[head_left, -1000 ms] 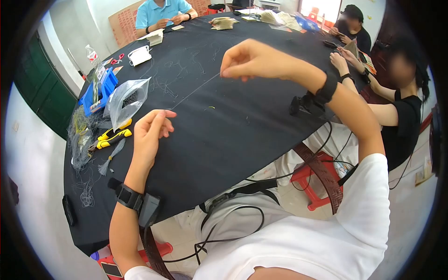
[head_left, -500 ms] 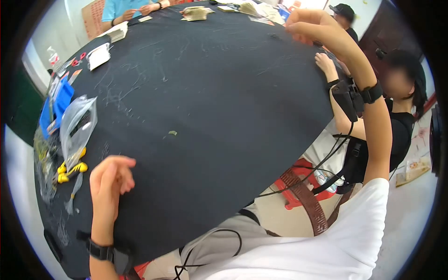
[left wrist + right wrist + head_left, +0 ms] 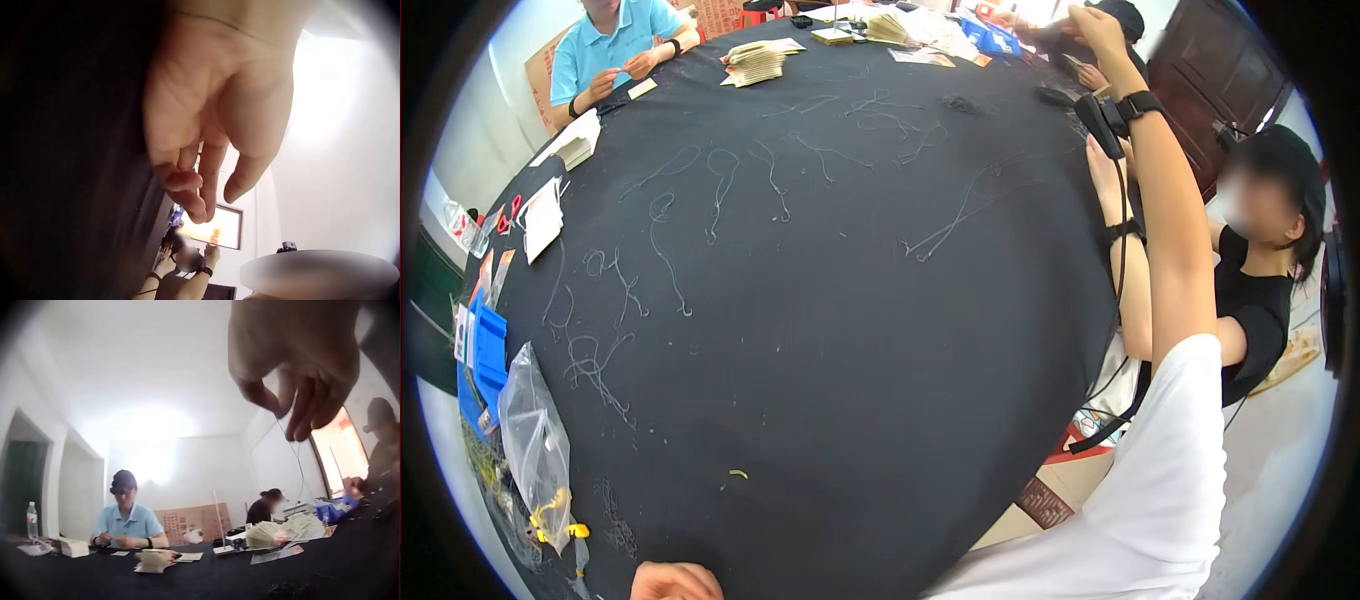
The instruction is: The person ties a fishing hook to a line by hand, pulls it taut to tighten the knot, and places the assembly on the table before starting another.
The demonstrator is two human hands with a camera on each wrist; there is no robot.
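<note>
High at the upper right of the head view, my right hand [image 3: 1097,30] is raised over the table's far right side. Seen from the right wrist, the thumb and fingers of that hand [image 3: 297,381] pinch a thin line [image 3: 300,464], which hangs down in a loose curve. My left hand [image 3: 677,581] is at the bottom edge of the head view, partly cut off. In the left wrist view its fingers hang loosely curled beside the dark cloth, and the left hand [image 3: 212,112] holds nothing visible. Several thin lines [image 3: 718,195] with small curled ends lie on the black cloth [image 3: 880,400].
Along the left edge are a blue tray [image 3: 488,345], a clear plastic bag [image 3: 532,415] and yellow-handled tools [image 3: 578,531]. Stacks of cards [image 3: 755,62] stand at the far side. One person in blue [image 3: 615,50] sits opposite; another in black [image 3: 1270,290] sits at the right.
My right hand has risen and moved away to the upper right. The head view has shifted, and my left hand now appears lower. The taut line between my hands no longer shows.
</note>
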